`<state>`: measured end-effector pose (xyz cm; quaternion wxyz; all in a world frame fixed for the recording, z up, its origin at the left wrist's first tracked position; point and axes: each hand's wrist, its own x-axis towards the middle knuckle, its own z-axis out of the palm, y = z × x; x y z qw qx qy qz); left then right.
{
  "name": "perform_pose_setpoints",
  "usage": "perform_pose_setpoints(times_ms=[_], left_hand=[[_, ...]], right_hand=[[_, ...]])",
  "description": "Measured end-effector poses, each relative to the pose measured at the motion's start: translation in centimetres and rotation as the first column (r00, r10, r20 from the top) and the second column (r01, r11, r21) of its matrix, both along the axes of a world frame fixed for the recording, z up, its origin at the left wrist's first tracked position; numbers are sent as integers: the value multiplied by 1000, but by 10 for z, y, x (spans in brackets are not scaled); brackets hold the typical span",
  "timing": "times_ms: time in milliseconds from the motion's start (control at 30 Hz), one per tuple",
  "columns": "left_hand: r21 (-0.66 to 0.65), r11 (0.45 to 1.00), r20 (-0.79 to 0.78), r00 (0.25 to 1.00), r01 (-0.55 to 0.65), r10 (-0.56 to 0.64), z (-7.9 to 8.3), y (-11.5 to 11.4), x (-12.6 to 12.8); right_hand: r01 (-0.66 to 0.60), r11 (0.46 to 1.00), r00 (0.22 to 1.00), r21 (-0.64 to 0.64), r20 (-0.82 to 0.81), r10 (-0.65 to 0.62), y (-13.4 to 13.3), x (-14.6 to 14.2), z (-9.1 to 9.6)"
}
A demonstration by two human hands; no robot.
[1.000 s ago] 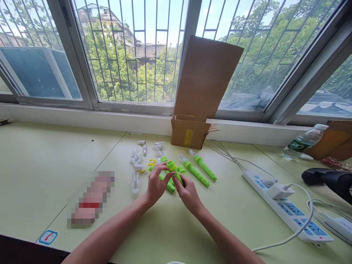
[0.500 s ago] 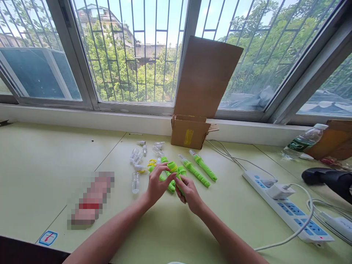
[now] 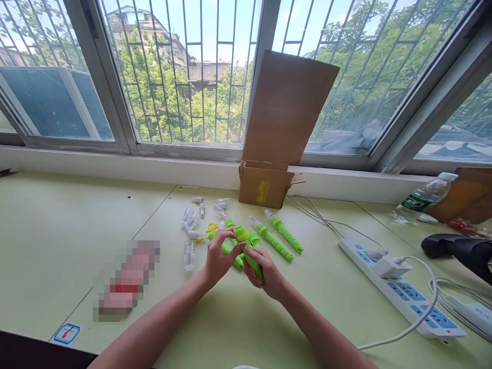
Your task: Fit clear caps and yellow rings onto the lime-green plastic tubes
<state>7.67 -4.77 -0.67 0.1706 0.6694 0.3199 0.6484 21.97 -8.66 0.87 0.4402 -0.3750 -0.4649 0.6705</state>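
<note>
**Left hand (image 3: 219,256) and right hand (image 3: 267,272) held one green tube (image 3: 252,261)**

The window (image 3: 188,102) was the biggest thing, with bars and trees outside. Under it, the pale green table (image 3: 319,302) ran from side to side. A brown box (image 3: 253,182) sat at the back of the table, and its tall flap (image 3: 290,107) stood up in front of the window. On the right lay a long white strip (image 3: 409,297) with a white plug in it (image 3: 388,268). A clear bottle (image 3: 425,200) was near the back on that side.

The hands met over the middle of the table. The right hand was closed around the low part of the green tube. The left hand pinched it near the top with finger and thumb. The tube slanted, with its open end up.

Two other tubes (image 3: 271,239) lay well to the right of it, apart from each other. More tubes (image 3: 237,260) were just behind the left hand, partly hidden. Clear cups (image 3: 189,255) lay on the left, some touching. Smallest were the loose yellow rings (image 3: 211,227) beside the cups, and one yellow band (image 3: 243,237) around the held tube, just below its open end.
</note>
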Motion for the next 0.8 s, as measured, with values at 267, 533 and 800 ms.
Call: perform_pose_setpoints(times_ms=[267,533,800], left_hand=[[-4,998,8,998,-65,65,-6,4,0],[104,992,-28,997,-65,68,2,0,-1],[101,994,-38,999,-30,34,2,2,-1]], right_hand=[[251,909,871,333,333,-362,2,-4,-1],[203,843,831,498,367,-417,-1,-2,-3],[155,932,946,326,224,-236,1,-1,-4]])
